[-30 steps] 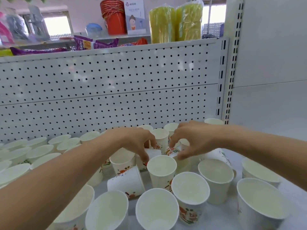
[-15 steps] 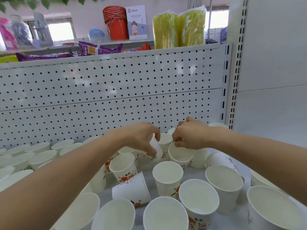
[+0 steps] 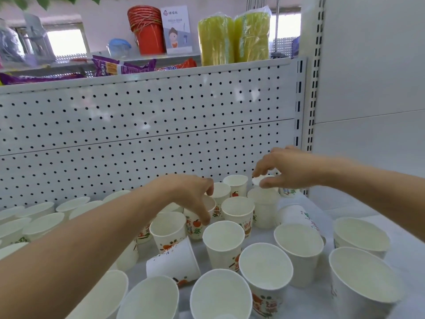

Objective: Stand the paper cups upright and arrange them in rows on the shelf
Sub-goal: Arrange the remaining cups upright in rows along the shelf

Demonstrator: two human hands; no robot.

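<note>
Several white paper cups with red and orange fruit print crowd the white shelf (image 3: 358, 210). Most stand upright, such as the middle cup (image 3: 224, 240). One cup (image 3: 172, 261) lies on its side in front of my left hand, and another tipped cup (image 3: 296, 215) lies at the right. My left hand (image 3: 190, 192) pinches the rim of an upright printed cup (image 3: 195, 226), fingers at the rim and thumb on the outer wall. My right hand (image 3: 289, 168) holds a blurred cup (image 3: 264, 208) by its rim near the back right corner.
The white pegboard back panel (image 3: 138, 134) rises right behind the cups. A white side wall (image 3: 368, 146) closes the right end. Neat rows of upright cups (image 3: 43, 223) fill the left. The upper shelf holds orange buckets (image 3: 147, 31), yellow-green packs (image 3: 232, 38) and snack bags.
Both hands have moved from the middle cluster toward the back of the shelf. My right hand went up and to the right with its cup. My left hand holds a cup that now stands upright.
</note>
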